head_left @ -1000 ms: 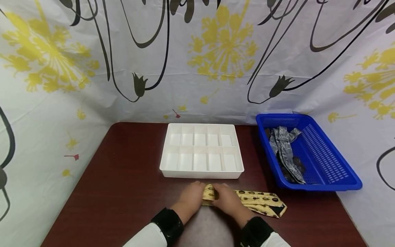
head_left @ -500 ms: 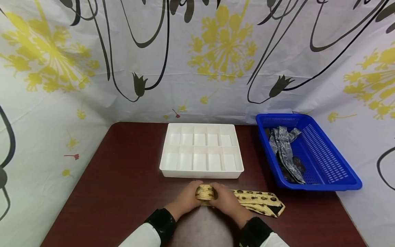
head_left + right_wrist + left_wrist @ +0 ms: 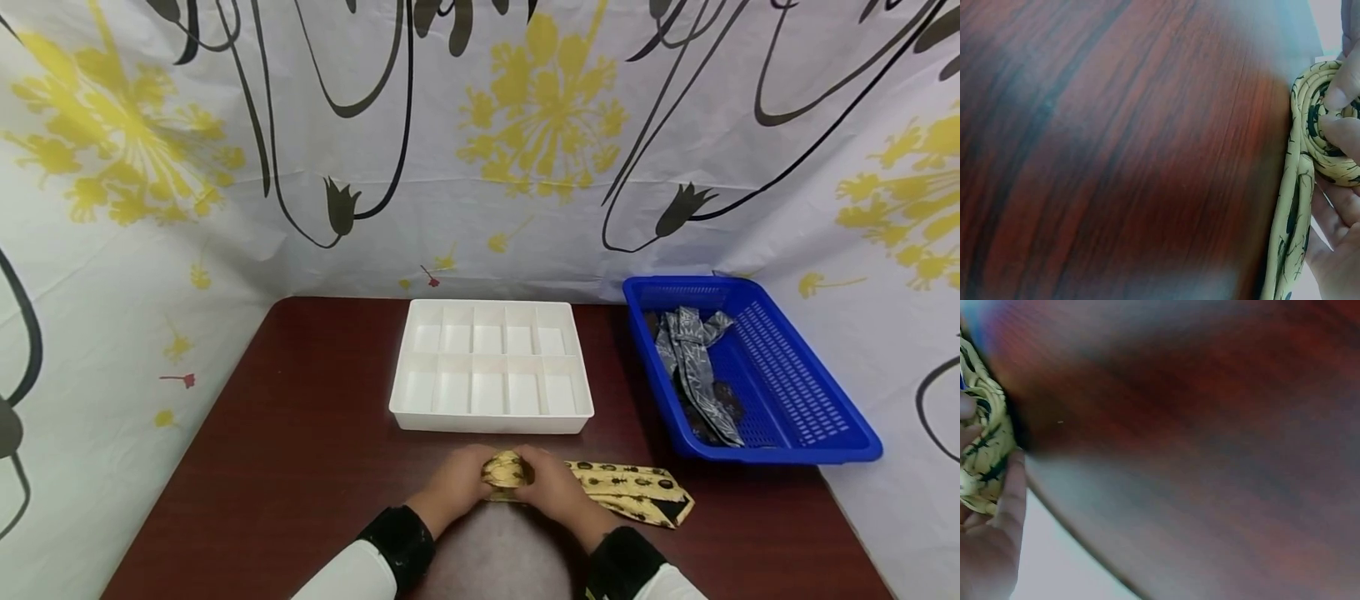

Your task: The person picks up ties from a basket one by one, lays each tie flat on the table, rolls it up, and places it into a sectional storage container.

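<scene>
Necktie (image 3: 611, 481), yellow with dark motifs, lies before the white gridded tray (image 3: 491, 423), its coil (image 3: 504, 470) pinched by the fingers of the left hand (image 3: 454, 482) and right hand (image 3: 551, 483). The left hand sits farther left than a second ago, baring more rounded coil; winding seems partly done, the soft tail (image 3: 637, 493) lying flat to its point.

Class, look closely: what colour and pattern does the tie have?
The tie is yellow with dark spots and insect-like motifs; the head view shows it best.
</scene>
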`<state>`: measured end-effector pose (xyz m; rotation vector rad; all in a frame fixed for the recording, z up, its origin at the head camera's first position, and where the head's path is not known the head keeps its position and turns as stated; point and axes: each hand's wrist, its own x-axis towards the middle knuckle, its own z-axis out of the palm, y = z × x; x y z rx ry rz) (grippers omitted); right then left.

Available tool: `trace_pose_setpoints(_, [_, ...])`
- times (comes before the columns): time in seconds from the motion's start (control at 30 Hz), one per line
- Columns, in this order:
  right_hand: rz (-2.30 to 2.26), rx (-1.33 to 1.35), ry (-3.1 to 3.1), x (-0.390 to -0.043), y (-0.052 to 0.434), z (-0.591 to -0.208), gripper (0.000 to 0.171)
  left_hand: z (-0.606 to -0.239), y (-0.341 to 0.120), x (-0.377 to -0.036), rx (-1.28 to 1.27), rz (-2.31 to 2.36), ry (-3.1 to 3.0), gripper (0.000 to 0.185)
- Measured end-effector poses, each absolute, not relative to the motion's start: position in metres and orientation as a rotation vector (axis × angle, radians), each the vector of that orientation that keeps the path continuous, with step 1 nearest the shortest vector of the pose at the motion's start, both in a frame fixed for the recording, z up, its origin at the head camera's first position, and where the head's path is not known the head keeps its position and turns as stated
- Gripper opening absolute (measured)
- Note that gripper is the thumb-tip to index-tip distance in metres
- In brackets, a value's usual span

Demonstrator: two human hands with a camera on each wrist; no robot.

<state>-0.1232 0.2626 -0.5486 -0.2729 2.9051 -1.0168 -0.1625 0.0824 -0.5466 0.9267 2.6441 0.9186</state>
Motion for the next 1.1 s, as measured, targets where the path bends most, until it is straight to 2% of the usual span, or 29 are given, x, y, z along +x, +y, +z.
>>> trace_pose_setpoints(0.13, [-1.026, -0.284, 2.914, -0.122, 0.262, -0.546, 0.049, -0.537, 0.09, -0.158, 0.91, 0.673, 2.747, 0.036])
trace_pose_setpoints(0.37, [-0.968, -0.282, 2.954, -0.12, 0.256, -0.537, 0.052, -0.515, 0.104, -0.15, 0.853, 0.333, 2.851, 0.018])
trace_pose_setpoints(0.47, [-0.948, -0.25, 2.954, -0.12, 0.255, -0.537, 0.052, -0.516, 0.103, -0.15, 0.849, 0.379, 2.841, 0.021])
trace_pose_setpoints(0.67, [-1.027, -0.269, 2.919, -0.122, 0.259, -0.54, 0.047, -0.539, 0.085, -0.158, 0.861, 0.835, 2.689, 0.048])
trace_pose_setpoints(0.77, [-1.026, -0.326, 2.918, -0.125, 0.263, -0.54, 0.045, -0.55, 0.078, -0.161, 0.846, 1.071, 2.573, 0.056])
trace_pose_setpoints(0.9, [-0.997, -0.383, 2.925, -0.126, 0.266, -0.54, 0.045, -0.556, 0.078, -0.161, 0.868, 1.13, 2.561, 0.05])
trace_pose_setpoints(1.1, [-0.946, -0.39, 2.946, -0.126, 0.268, -0.541, 0.044, -0.543, 0.09, -0.157, 0.887, 0.776, 2.755, 0.037])
